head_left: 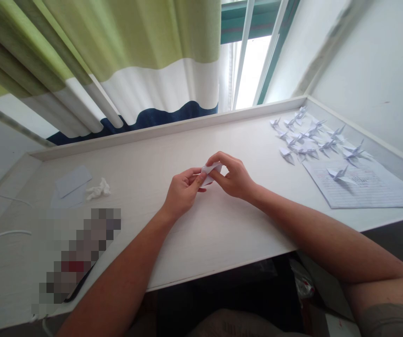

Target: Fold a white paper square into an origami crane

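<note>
Both hands meet over the middle of the white desk (222, 224), pinching a small folded piece of white paper (210, 171) between them. My left hand (183, 191) grips its lower left part with thumb and fingers closed. My right hand (232, 177) pinches the upper right part, fingers curled over it. The paper is held just above the desk surface. Part of it is hidden behind my fingers.
Several folded white paper cranes (306, 140) lie at the back right, one crane (340, 174) on a lined sheet (362, 192). At the left lie a blank paper slip (72, 181), a crumpled scrap (98, 189) and white cables (1, 234). A striped curtain (117, 61) hangs behind.
</note>
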A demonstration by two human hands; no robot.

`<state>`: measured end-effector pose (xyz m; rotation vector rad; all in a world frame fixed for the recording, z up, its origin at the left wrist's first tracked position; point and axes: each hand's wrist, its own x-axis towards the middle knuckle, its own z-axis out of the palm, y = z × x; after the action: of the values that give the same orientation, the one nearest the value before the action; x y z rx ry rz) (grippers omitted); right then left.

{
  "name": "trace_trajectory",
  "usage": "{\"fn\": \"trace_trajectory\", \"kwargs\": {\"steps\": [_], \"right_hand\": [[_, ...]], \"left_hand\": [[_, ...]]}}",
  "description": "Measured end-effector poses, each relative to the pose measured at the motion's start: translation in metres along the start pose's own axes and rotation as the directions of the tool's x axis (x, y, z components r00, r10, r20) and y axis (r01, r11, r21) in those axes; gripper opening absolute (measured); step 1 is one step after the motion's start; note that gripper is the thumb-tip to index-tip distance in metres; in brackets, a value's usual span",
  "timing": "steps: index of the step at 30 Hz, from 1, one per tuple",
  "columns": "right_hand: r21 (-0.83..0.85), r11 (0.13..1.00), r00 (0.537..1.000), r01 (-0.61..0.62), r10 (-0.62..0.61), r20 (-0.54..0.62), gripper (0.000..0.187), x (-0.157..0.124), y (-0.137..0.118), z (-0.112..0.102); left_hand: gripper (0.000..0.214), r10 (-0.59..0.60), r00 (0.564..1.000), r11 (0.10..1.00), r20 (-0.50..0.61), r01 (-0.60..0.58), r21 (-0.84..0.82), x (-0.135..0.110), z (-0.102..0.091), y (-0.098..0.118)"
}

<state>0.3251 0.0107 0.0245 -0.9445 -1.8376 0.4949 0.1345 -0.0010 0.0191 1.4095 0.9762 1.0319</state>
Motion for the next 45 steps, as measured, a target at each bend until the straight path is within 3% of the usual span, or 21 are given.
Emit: {"fn": "trace_trajectory", "kwargs": {"steps": [7,14,21,29,45], "right_hand": [[0.048,0.996,0.997,-0.072,0.072,-0.009,0.011,0.001,-0.002,0.002],[0.044,0.992,0.993,-0.116,0.117,-0.005,0.007,0.0,-0.002,0.001],[0.096,0.982,0.987,-0.16,0.158,0.025,0.011,0.001,0.0,0.001],[0.237,0.951,0.981,-0.196,0.19,0.049,0.022,0.001,-0.001,-0.002],[0.366,0.896,0.968,-0.249,0.234,0.087,0.038,0.004,-0.007,0.001]], "left_hand": [[0.057,-0.01,1.0,1.0,0.018,0.01,0.019,0.0,-0.001,0.003],[0.042,0.087,0.996,0.981,0.005,-0.087,0.175,0.001,-0.008,0.004],[0.052,0.015,0.999,0.999,0.037,-0.016,0.037,0.004,-0.009,0.001],[0.046,-0.01,0.994,0.999,-0.106,0.004,-0.051,0.006,-0.007,0.002],[0.043,-0.05,0.999,0.996,-0.021,0.048,-0.077,0.003,-0.005,0.006]]}}
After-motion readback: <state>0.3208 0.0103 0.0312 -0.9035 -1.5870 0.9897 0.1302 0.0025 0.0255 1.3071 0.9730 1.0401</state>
